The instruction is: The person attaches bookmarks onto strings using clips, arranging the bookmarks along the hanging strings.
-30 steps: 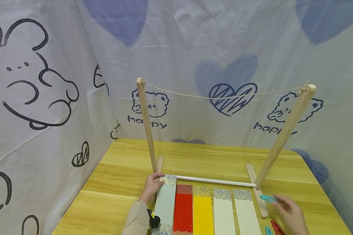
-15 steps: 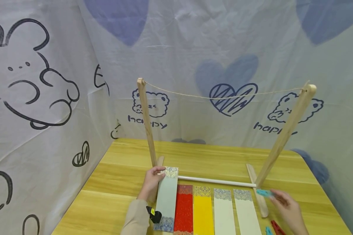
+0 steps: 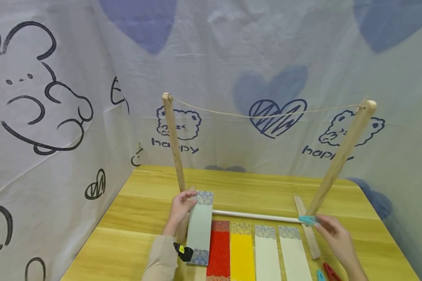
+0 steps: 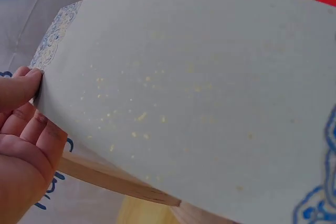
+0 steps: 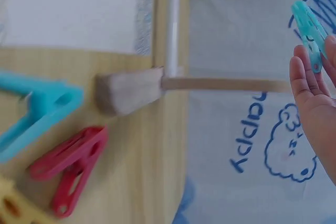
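Observation:
My left hand (image 3: 178, 208) pinches a pale grey-green paper strip (image 3: 199, 226) near its top corner, thumb in front. In the left wrist view the strip (image 4: 173, 93) bows slightly, with gold flecks and blue patterned ends. My right hand (image 3: 337, 238) holds a teal clothespin (image 3: 306, 219) between thumb and fingers, in front of the foot of the rack's right post. The right wrist view shows this clothespin (image 5: 308, 30) at the fingertips. A wooden rack stands behind, a thin string (image 3: 246, 116) tied between its left post (image 3: 174, 144) and right post (image 3: 342, 160).
A red strip (image 3: 219, 249), a yellow strip (image 3: 242, 253) and two white strips (image 3: 268, 253) lie in a row on the wooden table (image 3: 112, 238). Red (image 5: 68, 166), teal (image 5: 42, 103) and yellow (image 5: 21, 208) clothespins lie at right. A white bar (image 3: 256, 215) joins the posts low down.
My left hand has raised the pale strip up from beside the red one, its lower patterned end now showing. My right hand has moved up and left with the teal clothespin.

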`<state>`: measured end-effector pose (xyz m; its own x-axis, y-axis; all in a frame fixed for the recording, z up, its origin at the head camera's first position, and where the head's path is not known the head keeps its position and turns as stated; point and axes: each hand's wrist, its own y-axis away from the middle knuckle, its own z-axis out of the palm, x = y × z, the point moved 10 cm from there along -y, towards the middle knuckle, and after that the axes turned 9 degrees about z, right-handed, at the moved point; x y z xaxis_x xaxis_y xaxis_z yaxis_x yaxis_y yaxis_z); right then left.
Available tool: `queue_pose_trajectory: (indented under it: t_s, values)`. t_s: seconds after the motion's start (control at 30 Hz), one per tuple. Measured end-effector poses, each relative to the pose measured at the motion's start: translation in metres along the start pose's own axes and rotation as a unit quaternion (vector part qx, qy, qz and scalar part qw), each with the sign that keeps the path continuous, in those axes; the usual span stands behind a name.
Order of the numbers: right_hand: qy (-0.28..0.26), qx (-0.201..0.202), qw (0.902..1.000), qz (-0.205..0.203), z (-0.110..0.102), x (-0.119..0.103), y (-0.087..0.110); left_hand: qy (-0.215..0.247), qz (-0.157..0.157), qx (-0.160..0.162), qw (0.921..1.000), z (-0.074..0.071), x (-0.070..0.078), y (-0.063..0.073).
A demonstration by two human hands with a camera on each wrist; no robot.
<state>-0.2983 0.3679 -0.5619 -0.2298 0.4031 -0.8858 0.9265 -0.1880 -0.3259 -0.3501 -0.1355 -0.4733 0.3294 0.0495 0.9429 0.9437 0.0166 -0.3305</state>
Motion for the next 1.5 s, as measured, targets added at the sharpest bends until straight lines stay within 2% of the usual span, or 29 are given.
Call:
queue_pose_trajectory:
  t_s: [0.07, 0.2, 0.27, 0.3, 0.4, 0.53, 0.67, 0.77, 0.9, 0.93, 1.03, 1.13, 1.17, 1.5]
  values:
    - [-0.047, -0.023, 0.9982, -0.028, 0.007, -0.021, -0.005, 0.01, 0.01, 0.007, 0.9999, -0.001, 0.005, -0.002]
    - [-0.096, -0.059, 0.9915, -0.065, 0.019, -0.102, -0.001, 0.022, 0.031, 0.016, 0.9992, -0.001, 0.017, -0.005]
    - [-0.108, -0.063, 0.9902, -0.061, 0.023, -0.14, 0.002, 0.025, 0.039, 0.021, 0.9987, -0.001, 0.022, -0.007]
    - [-0.097, -0.059, 0.992, -0.055, 0.025, -0.156, 0.003, 0.026, 0.042, 0.023, 0.9985, -0.002, 0.025, -0.008]
    - [-0.116, -0.062, 0.9898, -0.054, 0.03, -0.178, 0.002, 0.033, 0.054, 0.02, 0.9978, 0.0, 0.034, -0.011]
    - [-0.132, -0.074, 0.9863, -0.066, 0.037, -0.189, -0.003, 0.037, 0.062, 0.006, 0.9974, 0.005, 0.053, -0.012]
    - [-0.136, -0.083, 0.984, -0.081, 0.042, -0.195, -0.007, 0.04, 0.076, 0.007, 0.9963, 0.006, 0.061, -0.016]
    - [-0.117, -0.086, 0.9869, -0.071, 0.047, -0.199, -0.01, 0.045, 0.083, 0.009, 0.9955, 0.004, 0.062, -0.02]
    - [-0.106, -0.099, 0.9874, -0.063, 0.054, -0.205, -0.017, 0.051, 0.088, 0.01, 0.9947, 0.006, 0.084, -0.022]
    - [-0.131, -0.115, 0.982, -0.073, 0.058, -0.187, -0.025, 0.052, 0.092, 0.009, 0.9943, 0.006, 0.089, -0.022]
    - [-0.15, -0.129, 0.9759, -0.092, 0.063, -0.195, -0.029, 0.055, 0.107, 0.006, 0.9927, 0.01, 0.101, -0.024]
    - [-0.148, -0.13, 0.9753, -0.1, 0.067, -0.203, -0.032, 0.052, 0.117, 0.001, 0.9918, 0.012, 0.108, -0.027]
    - [-0.124, -0.117, 0.9811, -0.092, 0.066, -0.226, -0.027, 0.052, 0.121, 0.001, 0.9913, 0.013, 0.11, -0.028]
    - [-0.109, -0.124, 0.9832, -0.077, 0.078, -0.255, -0.041, 0.052, 0.138, 0.012, 0.989, 0.013, 0.126, -0.035]
